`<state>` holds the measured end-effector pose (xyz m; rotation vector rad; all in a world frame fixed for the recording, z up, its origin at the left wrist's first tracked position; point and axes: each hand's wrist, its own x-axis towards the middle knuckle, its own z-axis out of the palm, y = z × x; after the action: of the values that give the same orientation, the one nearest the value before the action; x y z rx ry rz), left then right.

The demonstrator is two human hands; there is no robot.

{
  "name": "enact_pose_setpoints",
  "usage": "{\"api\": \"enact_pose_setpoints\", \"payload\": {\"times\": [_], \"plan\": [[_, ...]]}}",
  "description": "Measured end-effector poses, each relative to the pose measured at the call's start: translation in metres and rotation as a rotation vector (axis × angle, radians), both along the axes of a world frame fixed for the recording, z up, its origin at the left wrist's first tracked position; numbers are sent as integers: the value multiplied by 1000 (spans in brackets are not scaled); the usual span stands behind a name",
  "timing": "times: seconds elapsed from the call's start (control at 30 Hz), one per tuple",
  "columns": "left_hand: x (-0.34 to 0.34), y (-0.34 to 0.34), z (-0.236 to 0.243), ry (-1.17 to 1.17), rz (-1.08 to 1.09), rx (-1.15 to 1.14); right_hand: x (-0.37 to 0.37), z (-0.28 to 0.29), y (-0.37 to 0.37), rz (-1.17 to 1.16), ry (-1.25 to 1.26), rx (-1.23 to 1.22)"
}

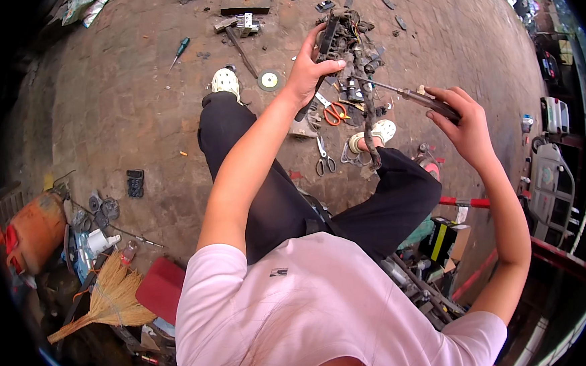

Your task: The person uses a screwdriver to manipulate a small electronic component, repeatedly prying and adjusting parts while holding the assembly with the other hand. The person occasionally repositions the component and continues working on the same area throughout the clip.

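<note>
My left hand (314,63) is closed around a dark, dirty assembly (346,40) with tangled wires, held up in front of me. From it a thick, tape-wrapped wire bundle (370,114) hangs down toward my foot. In my right hand (465,117) is a screwdriver (430,101) with a brownish handle. Its long thin shaft points left, and the tip is at or close to the assembly's lower part; contact cannot be made out. Beneath the assembly, orange-handled scissors (332,111) and dark-handled scissors (323,160) lie on the ground.
A hammer (239,51), a round disc (270,80) and a teal-handled screwdriver (181,50) lie on the brick ground (120,93) ahead. At left are a straw broom (115,296) and an orange container (38,232). A red bar (465,202) stands at right, near cluttered boxes.
</note>
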<state>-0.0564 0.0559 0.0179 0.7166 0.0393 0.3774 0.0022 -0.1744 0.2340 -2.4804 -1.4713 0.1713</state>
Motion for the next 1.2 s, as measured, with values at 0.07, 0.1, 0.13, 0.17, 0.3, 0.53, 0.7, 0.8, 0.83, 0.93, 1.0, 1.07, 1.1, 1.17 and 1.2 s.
{"api": "enact_pose_setpoints", "payload": {"times": [0.07, 0.1, 0.13, 0.17, 0.3, 0.53, 0.7, 0.8, 0.83, 0.93, 1.0, 1.07, 1.1, 1.17, 1.2], "plan": [[3, 6, -1, -27, 1, -30, 7, 11, 1, -561, 770, 64], [3, 8, -1, -40, 1, -47, 9, 15, 3, -842, 1156, 92], [1, 8, 0, -43, 20, -45, 6, 16, 6, -927, 1225, 91], [2, 8, 0, -50, 22, -40, 8, 12, 3, -843, 1143, 25], [5, 8, 3, -42, 23, -22, 8, 3, 5, -165, 194, -182], [3, 9, -1, -19, 57, -57, 0, 2, 21, -428, 360, 74], [2, 11, 7, -60, 85, -60, 30, 2, 1, -794, 1221, 4], [2, 13, 9, -27, 80, -56, 21, 2, 7, -262, 387, -86], [1, 14, 10, -15, 76, -53, 14, 1, 13, -25, -21, -102], [1, 13, 5, -20, 79, -52, 6, 13, 27, -56, -14, -105], [-2, 10, 4, -26, 76, -70, 5, 16, 29, -114, 72, -84], [4, 12, 2, -46, 65, -88, 17, 19, 25, -341, 295, -168], [5, 12, 2, -51, 68, -93, 22, 21, 27, -388, 388, -208], [6, 12, 2, -66, 77, -107, 23, 34, 32, -427, 554, -337], [6, 12, 1, -67, 77, -101, 24, 35, 30, -386, 541, -336]]}}
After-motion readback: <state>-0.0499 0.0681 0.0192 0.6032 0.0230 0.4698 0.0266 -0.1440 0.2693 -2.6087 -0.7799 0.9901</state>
